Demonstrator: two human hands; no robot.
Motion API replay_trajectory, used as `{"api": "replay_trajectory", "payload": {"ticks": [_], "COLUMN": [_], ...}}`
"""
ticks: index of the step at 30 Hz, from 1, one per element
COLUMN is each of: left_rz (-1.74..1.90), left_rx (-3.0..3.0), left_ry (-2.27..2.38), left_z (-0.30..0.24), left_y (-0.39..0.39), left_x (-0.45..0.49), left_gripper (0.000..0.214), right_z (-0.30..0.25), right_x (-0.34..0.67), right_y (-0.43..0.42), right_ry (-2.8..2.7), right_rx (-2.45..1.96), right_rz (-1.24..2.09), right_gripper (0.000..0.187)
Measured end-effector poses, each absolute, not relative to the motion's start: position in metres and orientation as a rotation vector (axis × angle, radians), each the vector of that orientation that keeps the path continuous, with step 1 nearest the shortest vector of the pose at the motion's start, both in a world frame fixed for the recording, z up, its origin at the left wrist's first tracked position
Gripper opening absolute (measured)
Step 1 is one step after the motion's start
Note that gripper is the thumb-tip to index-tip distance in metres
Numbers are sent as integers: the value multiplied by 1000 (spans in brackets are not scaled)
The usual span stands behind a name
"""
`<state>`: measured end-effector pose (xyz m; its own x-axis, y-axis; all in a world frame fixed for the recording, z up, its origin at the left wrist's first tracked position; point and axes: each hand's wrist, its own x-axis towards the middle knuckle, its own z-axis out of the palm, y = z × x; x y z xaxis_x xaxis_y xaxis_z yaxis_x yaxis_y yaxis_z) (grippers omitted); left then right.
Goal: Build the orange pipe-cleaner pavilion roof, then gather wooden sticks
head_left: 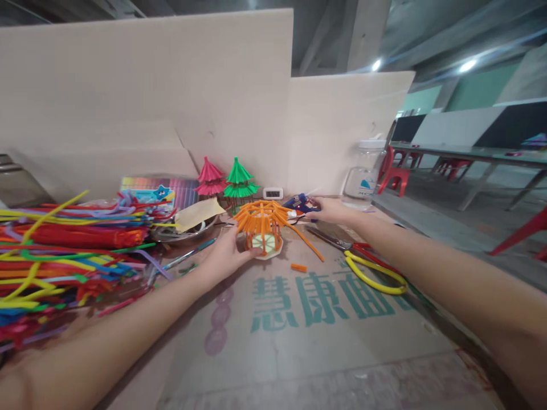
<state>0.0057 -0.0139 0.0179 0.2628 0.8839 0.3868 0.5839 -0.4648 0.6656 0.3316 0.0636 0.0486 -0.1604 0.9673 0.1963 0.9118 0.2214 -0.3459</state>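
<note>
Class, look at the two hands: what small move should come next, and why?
Probably lift the blue glue gun toward the orange pipe-cleaner pavilion: the right hand is at the gun, while the left hand holds the pavilion, thumb at its pale base.

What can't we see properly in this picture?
All in the head view:
- Some fingers of the left hand: hidden behind the orange model.
- Whether the right hand grips the glue gun or just touches it: too small and blurred.
- The clock's numbers: too small.
- Part of the bowl's inside: covered by pale card.
- Some fuzzy sticks' ends: cut off by the left edge.
</note>
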Motion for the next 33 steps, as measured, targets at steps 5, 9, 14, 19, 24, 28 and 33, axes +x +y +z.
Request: {"api": "replay_trajectory", "payload": {"ticks": [5,9,14,19,24,28,33], "left_rz": [1027,1028,1076,1173,1214,1203,1266], "left_rx": [2186,2216,2248,2277,2328,2261,2249], "left_ry": [1320,1315,1324,1223,1147,1196,1202], "left_z": [14,8,2,1,3,3,2], "left_y": [-16,-13,-8,-9,-14,-12,-8], "left_x": [7,4,0,0,1,1,-2], "left_gripper": [41,26,22,36,44,46,41], "right_z": [33,32,52,57,37,29,26], "right_x": [308,302,309,315,310,305,309], "right_y": [81,79,56,6,-51,-59,-49], "right_ry": [-1990,-1827,-1626,-1510,-1595,-1534,-1378], "right_rx": [-1753,-1712,-1571,-1320,-988,-1029,-1125], "right_rz": [303,348,497,622,538,546,562], "right_gripper": [37,19,10,22,32,34,41]}}
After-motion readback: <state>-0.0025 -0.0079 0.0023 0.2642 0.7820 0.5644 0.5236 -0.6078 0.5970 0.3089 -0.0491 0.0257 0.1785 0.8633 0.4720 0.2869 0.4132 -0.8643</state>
